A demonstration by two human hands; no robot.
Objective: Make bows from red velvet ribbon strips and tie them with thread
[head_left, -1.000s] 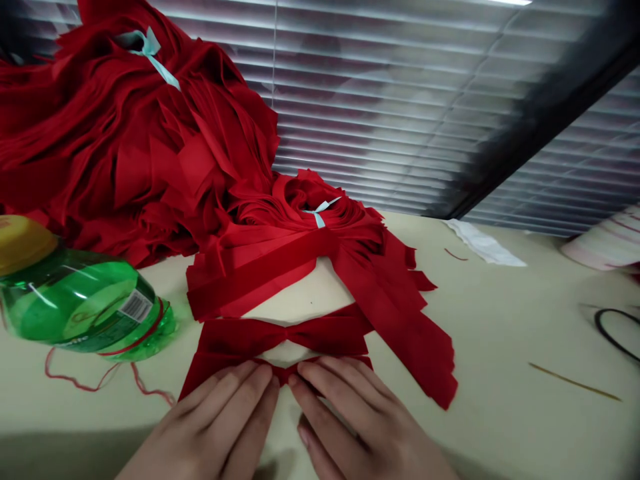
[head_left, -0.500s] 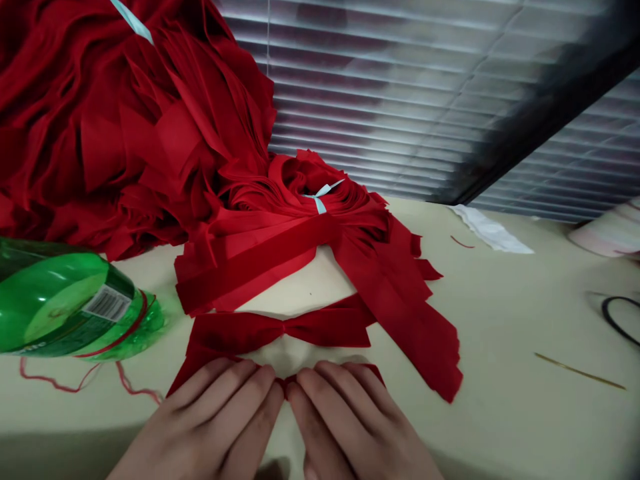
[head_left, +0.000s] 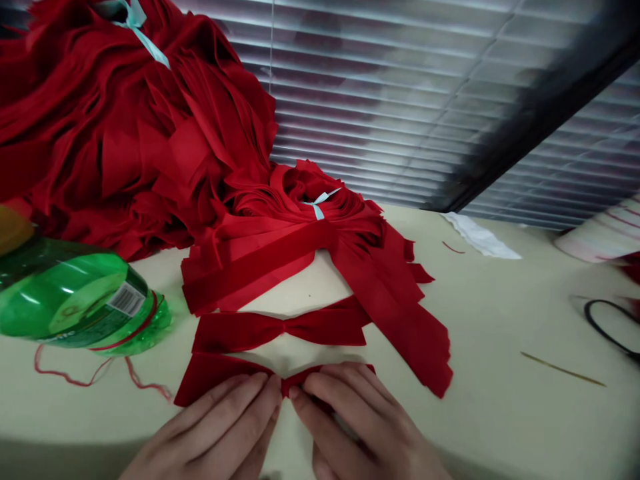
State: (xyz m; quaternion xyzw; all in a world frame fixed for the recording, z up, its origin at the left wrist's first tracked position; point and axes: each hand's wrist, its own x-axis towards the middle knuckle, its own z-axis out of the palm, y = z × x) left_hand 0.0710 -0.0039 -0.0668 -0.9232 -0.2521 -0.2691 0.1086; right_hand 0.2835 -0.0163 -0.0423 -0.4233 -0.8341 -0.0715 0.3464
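Left hand: the left hand point(head_left: 200, 427) sits at 6 o'clock, fingers point(head_left: 263, 390) pressed against the gathered waist of a red velvet ribbon bow point(head_left: 215, 377). Can't tell if they're clenched or just pressing.
Right hand: the right hand point(head_left: 355, 420) mirrors it, its fingers point(head_left: 320, 393) on the other side of the waist, also hard to call.
Bow: lies flat on a cream counter point(head_left: 500, 320), soft napped fabric, wide loop out toward 7 o'clock.
Neighbours: a second red velvet bow point(head_left: 280, 330) lies just above, pinched narrow, below a fan of cut red ribbon strips point(head_left: 260, 263).
Nearby: a green plastic bottle point(head_left: 70, 293) lies on its side at 9 o'clock.
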